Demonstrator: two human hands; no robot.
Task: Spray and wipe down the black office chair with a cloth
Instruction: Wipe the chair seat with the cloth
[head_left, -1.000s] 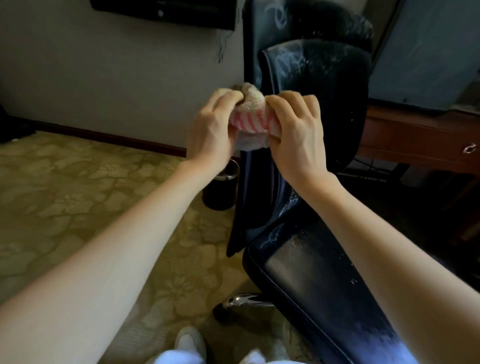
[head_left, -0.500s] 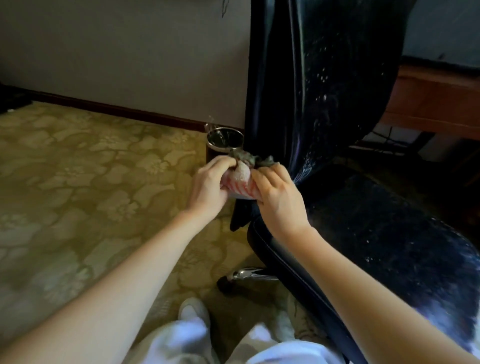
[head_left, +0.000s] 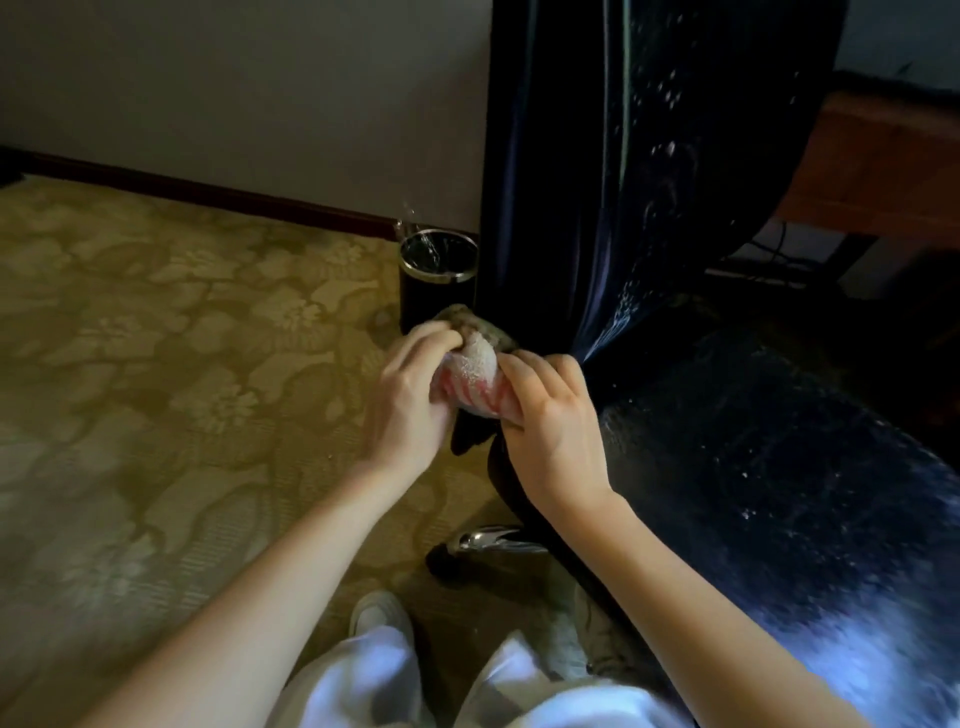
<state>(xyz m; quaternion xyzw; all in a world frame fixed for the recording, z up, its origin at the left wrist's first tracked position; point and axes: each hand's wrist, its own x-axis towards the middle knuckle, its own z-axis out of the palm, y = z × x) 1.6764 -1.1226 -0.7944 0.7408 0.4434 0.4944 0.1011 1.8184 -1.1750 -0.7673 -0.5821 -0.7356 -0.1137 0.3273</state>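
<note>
The left hand and right hand are squeezing a bunched red-striped white cloth. Their fingers are curling tight around it. They are just beside the wet black leather office chair.

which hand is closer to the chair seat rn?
The right hand: it is at the edge of the black seat, while the left hand is over the carpet. Both grip the cloth.
</note>
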